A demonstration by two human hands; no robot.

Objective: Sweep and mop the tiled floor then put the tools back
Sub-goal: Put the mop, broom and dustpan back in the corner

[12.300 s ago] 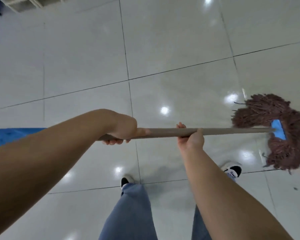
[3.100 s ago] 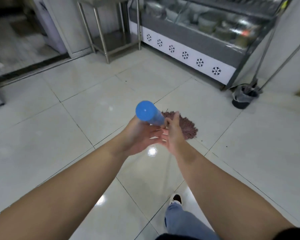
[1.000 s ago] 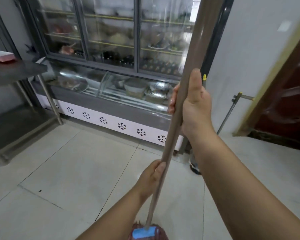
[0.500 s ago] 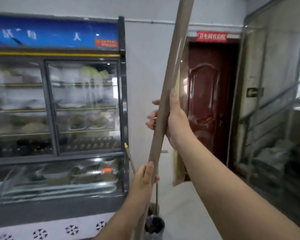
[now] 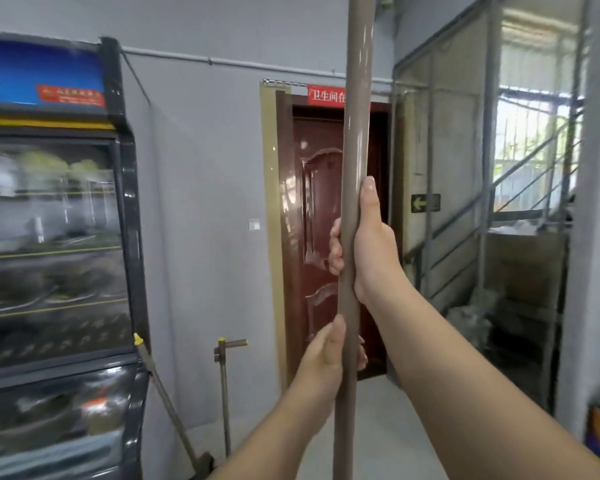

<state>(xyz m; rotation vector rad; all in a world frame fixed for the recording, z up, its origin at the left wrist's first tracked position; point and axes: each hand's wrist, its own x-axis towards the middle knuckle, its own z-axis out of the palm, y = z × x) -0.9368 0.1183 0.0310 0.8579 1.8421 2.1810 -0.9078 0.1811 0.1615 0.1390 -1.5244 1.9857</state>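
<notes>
Now the mop handle [image 5: 355, 133] stands nearly upright in both hands. Right hand [image 5: 368, 244] grips it higher, fingers wrapped round, thumb lying up along the pole. Left hand [image 5: 326, 358] holds it just below, thumb up the front. Left of the left hand, two other handles [image 5: 163, 386] lean by the fridge [image 5: 125, 216]; a dark red door [image 5: 316, 237] is behind the right hand
</notes>
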